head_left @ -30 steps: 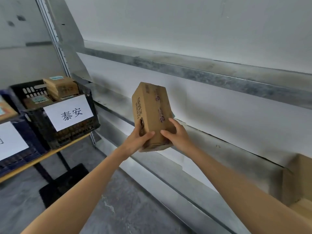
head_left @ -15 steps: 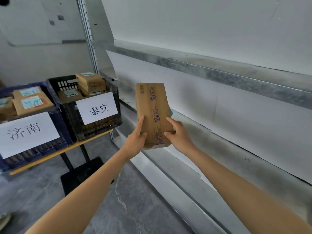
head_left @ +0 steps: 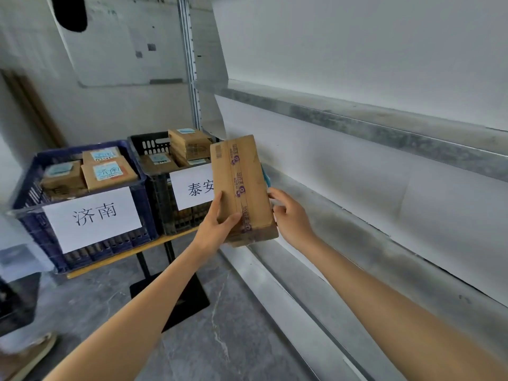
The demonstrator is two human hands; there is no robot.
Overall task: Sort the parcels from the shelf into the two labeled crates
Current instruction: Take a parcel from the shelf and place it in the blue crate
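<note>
A brown cardboard parcel with purple-printed tape stands upright in the air in front of the shelf. My left hand grips its lower left side, thumb across the front. My right hand holds its right edge, where a bit of blue label shows. Behind and left stand a blue crate with a white label reading 济南 and a black crate labelled 泰安. Both crates hold several labelled parcels. The parcel covers part of the black crate's label.
The crates sit on a yellow-edged table with a black base plate on the grey floor. A metal shelf runs along the right, white wall behind it. A shoe shows at bottom left.
The view has swung left, bringing both crates fully into sight. The parcel, held in both hands, has come closer to the black crate and been turned so its taped face points at me.
</note>
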